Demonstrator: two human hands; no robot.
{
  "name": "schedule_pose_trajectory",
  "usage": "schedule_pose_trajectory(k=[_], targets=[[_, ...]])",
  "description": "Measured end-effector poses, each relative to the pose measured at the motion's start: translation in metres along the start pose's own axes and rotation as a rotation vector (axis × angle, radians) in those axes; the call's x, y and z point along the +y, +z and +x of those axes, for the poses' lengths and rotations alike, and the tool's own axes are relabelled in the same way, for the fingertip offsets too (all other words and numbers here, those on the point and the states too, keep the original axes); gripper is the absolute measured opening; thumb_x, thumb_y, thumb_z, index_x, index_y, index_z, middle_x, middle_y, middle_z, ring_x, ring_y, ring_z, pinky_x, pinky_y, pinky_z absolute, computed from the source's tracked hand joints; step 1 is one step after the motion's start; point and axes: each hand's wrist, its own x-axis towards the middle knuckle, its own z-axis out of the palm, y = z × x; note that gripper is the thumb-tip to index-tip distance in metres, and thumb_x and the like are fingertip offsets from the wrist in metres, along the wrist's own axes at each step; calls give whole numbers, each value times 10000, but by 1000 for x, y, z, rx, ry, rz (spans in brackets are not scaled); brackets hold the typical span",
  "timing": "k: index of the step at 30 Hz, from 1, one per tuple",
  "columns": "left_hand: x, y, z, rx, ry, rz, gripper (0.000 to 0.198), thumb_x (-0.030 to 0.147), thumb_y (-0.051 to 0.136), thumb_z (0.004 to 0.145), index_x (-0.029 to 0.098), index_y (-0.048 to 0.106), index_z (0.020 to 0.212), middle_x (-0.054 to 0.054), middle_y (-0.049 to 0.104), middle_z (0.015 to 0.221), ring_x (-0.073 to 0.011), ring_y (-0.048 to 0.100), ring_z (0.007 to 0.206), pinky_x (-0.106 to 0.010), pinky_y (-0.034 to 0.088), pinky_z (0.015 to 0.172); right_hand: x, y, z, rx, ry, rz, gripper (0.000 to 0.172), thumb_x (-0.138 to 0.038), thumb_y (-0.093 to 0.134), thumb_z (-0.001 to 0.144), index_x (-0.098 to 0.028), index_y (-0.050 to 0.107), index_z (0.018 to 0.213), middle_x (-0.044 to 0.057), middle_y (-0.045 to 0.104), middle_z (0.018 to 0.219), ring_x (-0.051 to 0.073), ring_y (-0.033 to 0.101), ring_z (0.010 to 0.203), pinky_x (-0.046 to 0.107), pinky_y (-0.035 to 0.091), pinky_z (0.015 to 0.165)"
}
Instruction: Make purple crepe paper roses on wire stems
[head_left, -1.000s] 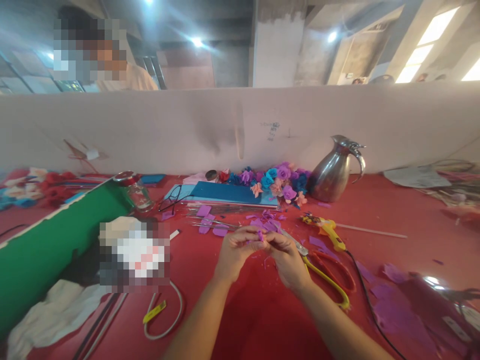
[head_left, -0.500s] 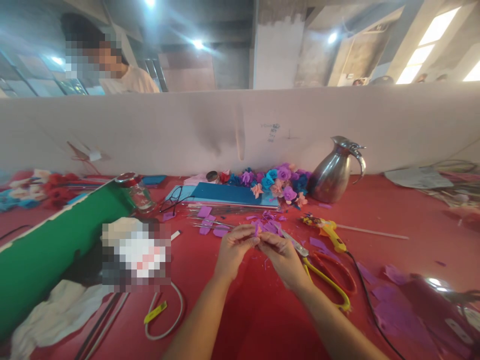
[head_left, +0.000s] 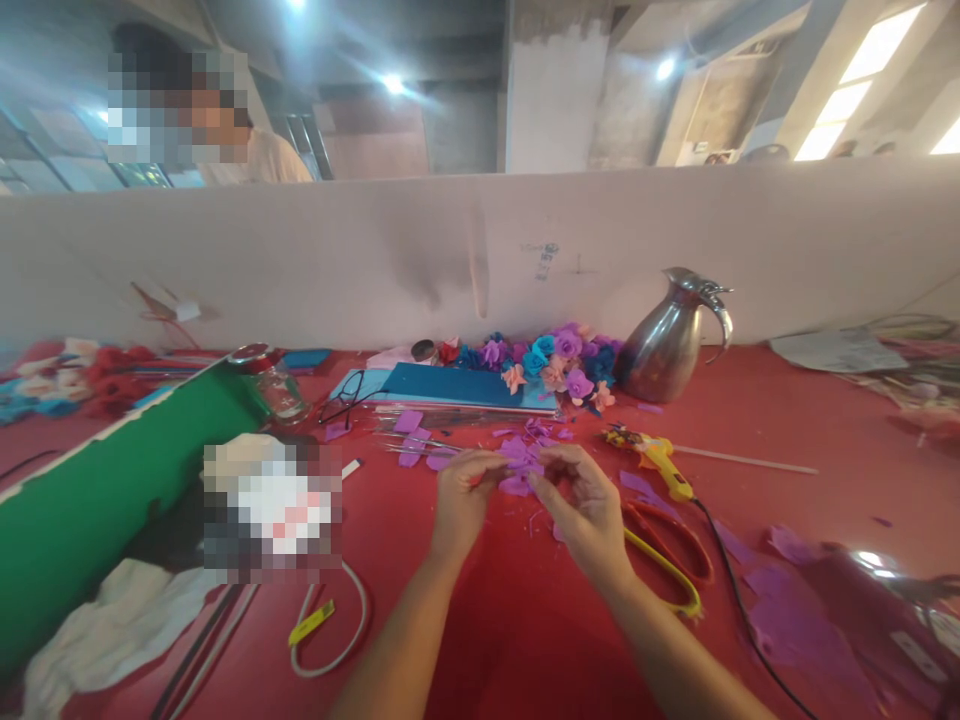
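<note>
Over the red table (head_left: 525, 620), my left hand (head_left: 461, 500) pinches a small purple paper flower (head_left: 519, 468) at its left side. My right hand (head_left: 589, 510) is at the flower's right side, its fingers curled loosely and touching the petals. Both hands hover just above the table. Under my right hand lie yellow-handled scissors (head_left: 664, 560). A yellow glue gun (head_left: 656, 455) rests a little beyond, its black cord (head_left: 739, 610) trailing toward me.
A heap of finished paper flowers (head_left: 555, 365) and a steel jug (head_left: 667, 340) stand by the white partition (head_left: 480, 250). Purple scraps (head_left: 795, 610), blue sheets (head_left: 450, 385), thin wires (head_left: 409, 445), a green roll (head_left: 97, 480) and a glass jar (head_left: 274, 385) lie around. A person is behind the partition.
The purple piece has opened out into a wider flower shape between my hands. My right hand's fingers have loosened and spread from a tight pinch.
</note>
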Motion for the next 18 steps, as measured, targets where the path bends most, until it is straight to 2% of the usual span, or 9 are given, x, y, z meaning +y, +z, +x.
schedule_pose_trajectory(k=[4, 14, 18], targets=[[5, 1, 0, -11, 62, 111, 140, 191, 666, 745, 268, 762, 811, -34, 722, 743, -178, 624, 731, -303, 478, 711, -5, 1, 1, -13, -68, -75, 93, -210, 639, 787, -223, 622, 878, 0, 577, 772, 143, 521, 701, 280, 429, 658], [10, 1, -1, -15, 10, 129, 132, 263, 639, 775, 285, 762, 816, -38, 724, 759, -193, 609, 733, -318, 449, 730, -8, 3, 2, -22, -71, -123, 42, -223, 632, 794, -217, 606, 827, 7, 552, 739, 154, 501, 683, 299, 417, 660], [11, 2, 0, 4, -21, 84, 124, 296, 642, 774, 266, 760, 798, -42, 702, 743, -188, 593, 740, -302, 441, 725, -4, 4, 0, -18, -13, -58, 108, -247, 640, 793, -215, 596, 886, 16, 560, 787, 150, 504, 703, 300, 428, 677]])
